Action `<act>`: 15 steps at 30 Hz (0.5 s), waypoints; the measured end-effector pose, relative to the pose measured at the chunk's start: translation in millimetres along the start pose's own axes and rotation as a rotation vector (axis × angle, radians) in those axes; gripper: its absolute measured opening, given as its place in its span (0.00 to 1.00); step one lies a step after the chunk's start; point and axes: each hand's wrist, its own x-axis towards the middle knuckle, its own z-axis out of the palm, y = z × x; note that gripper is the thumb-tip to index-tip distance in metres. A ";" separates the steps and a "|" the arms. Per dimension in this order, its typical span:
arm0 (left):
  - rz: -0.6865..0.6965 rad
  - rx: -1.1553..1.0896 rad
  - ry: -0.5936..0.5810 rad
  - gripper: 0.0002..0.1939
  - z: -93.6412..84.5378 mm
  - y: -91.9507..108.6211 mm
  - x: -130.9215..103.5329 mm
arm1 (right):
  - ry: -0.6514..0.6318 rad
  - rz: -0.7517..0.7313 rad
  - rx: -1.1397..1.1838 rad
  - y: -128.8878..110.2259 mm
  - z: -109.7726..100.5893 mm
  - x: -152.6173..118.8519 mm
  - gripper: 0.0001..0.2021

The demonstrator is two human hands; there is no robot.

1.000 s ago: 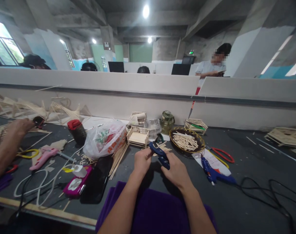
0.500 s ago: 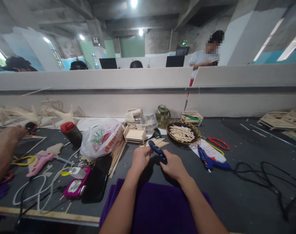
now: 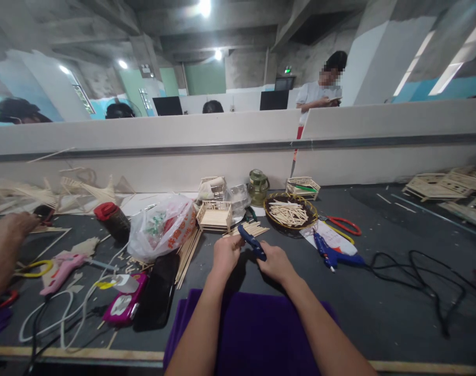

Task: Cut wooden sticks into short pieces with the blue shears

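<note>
Right hand (image 3: 277,265) is angled in, clamped on a blue tool (image 3: 252,243); left hand (image 3: 227,255) is curled just beside it, though its grip can't be made out. Tool's dark, kinda curved, tilted, held just below frame center.

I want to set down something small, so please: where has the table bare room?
Two patches: between the right forearm, blue glue gun and wooden front edge; and between black cable and hexagonal wooden frames. Crowded: left side, with plastic bag, phone, pink glue gun.
</note>
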 end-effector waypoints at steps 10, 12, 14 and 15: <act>-0.210 -0.480 0.368 0.09 -11.2 -24.9 5.0 | 0.004 -0.065 -0.063 2.9 -13.1 -7.9 0.18; -0.243 -0.816 0.472 0.11 -13.0 -25.6 8.3 | -0.051 -0.113 -0.067 5.0 -13.6 -10.8 0.28; -0.296 -1.079 0.515 0.14 -14.0 -23.1 10.5 | -0.100 -0.170 -0.044 4.6 -13.4 -12.7 0.35; -0.325 -1.163 0.518 0.16 -14.3 -21.6 11.1 | -0.120 -0.194 -0.017 3.8 -13.4 -12.8 0.35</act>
